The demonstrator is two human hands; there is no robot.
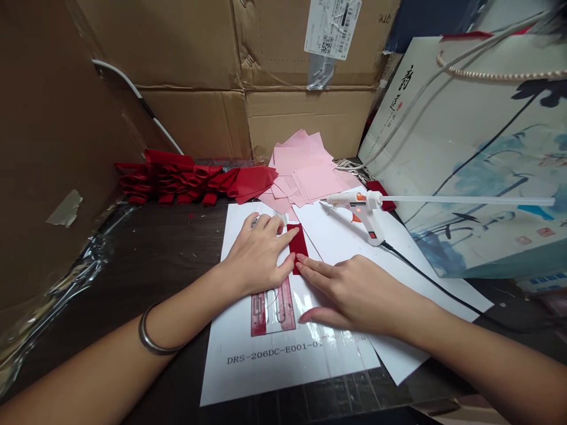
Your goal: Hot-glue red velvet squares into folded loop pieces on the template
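Observation:
A red folded strip (299, 241), which looks like cloth or stiff paper, lies on a printed white sheet (230, 319). My left hand (261, 254) holds it down with the index fingertip near its far end and the thumb on its near left edge; the other fingers are curled. From the right, my right hand (343, 289) reaches in with fingers stretched out flat, index and middle fingertips touching the strip beside my left thumb. Its thumb rests apart on the sheet. Part of the strip is hidden under my fingers.
A white glue gun (367, 215) with a clear stick and black cord lies right of my hands. Behind are pink paper squares (305, 171), a row of red folded pieces (177, 180) and metal clips (358, 170). Cardboard (305, 118) and a printed bag (482, 147) border the workspace.

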